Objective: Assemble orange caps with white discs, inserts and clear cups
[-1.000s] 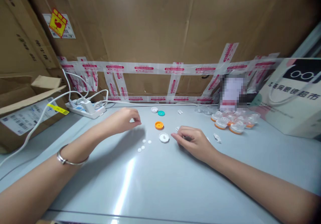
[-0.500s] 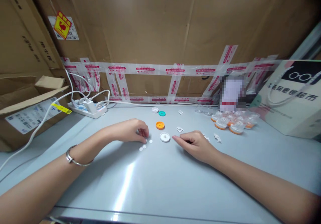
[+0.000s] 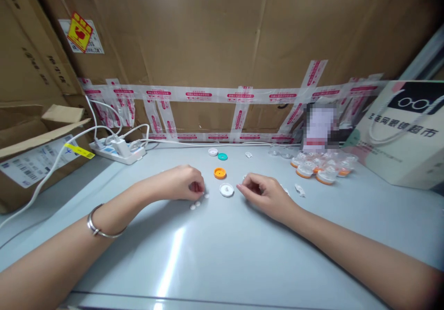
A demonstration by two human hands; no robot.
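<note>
My left hand (image 3: 185,183) rests on the grey table (image 3: 222,250), its fingers curled and pinched down over several small white discs (image 3: 195,204). What the fingertips hold is hidden. My right hand (image 3: 265,194) lies to the right with its fingers pinched together, just right of a white round cap (image 3: 226,189). An orange cap (image 3: 219,173) sits just behind the white one. Farther back lie a teal cap (image 3: 222,156) and another white cap (image 3: 212,151).
A cluster of clear cases with orange bases (image 3: 321,168) stands at the back right, beside a white paper bag (image 3: 402,134). A power strip with cables (image 3: 116,150) and a cardboard box (image 3: 31,152) sit at the left. A taped cardboard wall (image 3: 222,60) closes the back.
My left hand came down from above the table onto the small white discs and pinched there. My right hand stayed beside the white cap, shifting only slightly.
</note>
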